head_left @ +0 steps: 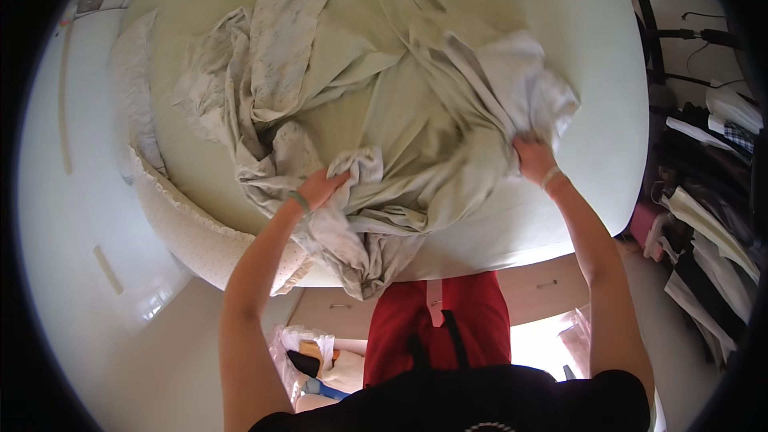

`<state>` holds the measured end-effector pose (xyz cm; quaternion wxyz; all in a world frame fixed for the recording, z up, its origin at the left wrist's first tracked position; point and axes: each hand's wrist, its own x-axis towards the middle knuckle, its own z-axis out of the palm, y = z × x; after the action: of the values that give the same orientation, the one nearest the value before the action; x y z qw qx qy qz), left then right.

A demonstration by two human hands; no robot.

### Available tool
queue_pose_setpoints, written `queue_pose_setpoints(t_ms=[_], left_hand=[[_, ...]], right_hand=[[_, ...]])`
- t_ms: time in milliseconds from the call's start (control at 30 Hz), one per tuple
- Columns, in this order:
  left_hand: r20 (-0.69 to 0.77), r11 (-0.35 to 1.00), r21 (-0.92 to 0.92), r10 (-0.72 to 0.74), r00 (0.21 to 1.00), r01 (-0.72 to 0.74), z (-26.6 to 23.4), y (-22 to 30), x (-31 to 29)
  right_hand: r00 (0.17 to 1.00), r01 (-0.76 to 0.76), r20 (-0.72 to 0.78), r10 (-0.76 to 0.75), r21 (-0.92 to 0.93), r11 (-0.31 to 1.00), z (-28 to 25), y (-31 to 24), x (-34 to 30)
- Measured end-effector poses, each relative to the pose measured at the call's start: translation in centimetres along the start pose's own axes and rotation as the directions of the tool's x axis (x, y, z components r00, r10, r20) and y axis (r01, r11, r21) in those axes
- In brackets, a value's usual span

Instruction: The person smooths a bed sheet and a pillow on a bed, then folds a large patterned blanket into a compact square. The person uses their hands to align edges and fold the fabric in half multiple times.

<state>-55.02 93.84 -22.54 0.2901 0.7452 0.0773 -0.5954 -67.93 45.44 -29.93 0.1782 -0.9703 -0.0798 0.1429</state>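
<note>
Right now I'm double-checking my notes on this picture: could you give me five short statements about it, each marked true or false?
1. The left hand and right hand both grip the rumpled cloth. True.
2. The trousers are blue. False: they are red.
3. A frilled pillow lies at the left side of the bed. True.
4. The left wrist is bare. False: it wears a greenish band.
5. The two hands are apart. True.

There are two grips, one cover, two pillows and one bed.
</note>
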Motion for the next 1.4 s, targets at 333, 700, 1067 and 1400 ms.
queue_pose_setpoints(t_ms=[333, 700, 1067, 1400], left_hand=[[0.444, 0.779, 0.624, -0.287, 0.849, -0.063, 5.8, -2.9, -2.4], [-0.326, 0.542, 0.651, 0.832, 0.449, -0.531, 3.2, 19.7, 7.7], [-0.239, 0.236, 0.971, 0.952, 0.189, 0.041, -3.8, 30.3, 15.0], [-0.095, 0.366, 0.538, 0.922, 0.376, -0.759, 4.1, 34.3, 2.5]], right_hand=[[0.672, -0.434, 0.727, 0.144, 0.227, 0.872, -3.4, -3.6, -12.8], [0.992, -0.122, -0.007, 0.123, 0.043, 0.992, -6.4, -5.0, 0.3], [0.880, -0.007, -0.342, 0.329, 0.685, 0.728, -8.4, -6.3, 0.1], [0.762, 0.110, -0.550, 0.341, 0.629, 0.770, -12.6, -9.2, 11.3]])
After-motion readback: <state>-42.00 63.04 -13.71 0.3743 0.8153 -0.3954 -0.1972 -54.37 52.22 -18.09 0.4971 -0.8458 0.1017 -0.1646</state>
